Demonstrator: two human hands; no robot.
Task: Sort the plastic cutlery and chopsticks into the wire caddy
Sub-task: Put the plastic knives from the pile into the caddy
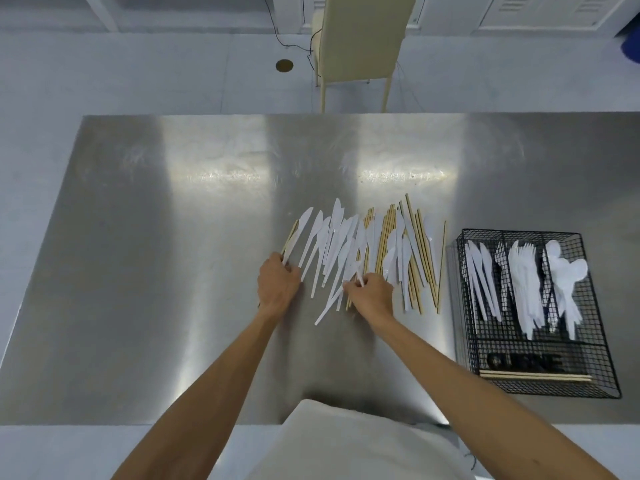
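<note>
1. The place looks like a commercial kitchen or catering prep room rather than a home; the work surface is a large brushed stainless-steel table (145,271), scuffed and reflecting overhead lights.
2. The floor (138,74) is pale grey and smooth, with a round brass-coloured floor plate (284,65) set in it; a thin black cable (277,29) trails across it.
3. White louvred cabinet doors (540,10) line the far wall; a plain cream chair (360,39) stands just beyond the table.
4. Disposable white plastic cutlery (332,244) and wooden chopsticks (424,258) lie in bulk on the steel; a black wire caddy (602,368) with compartments suggests food-service stock.
</note>
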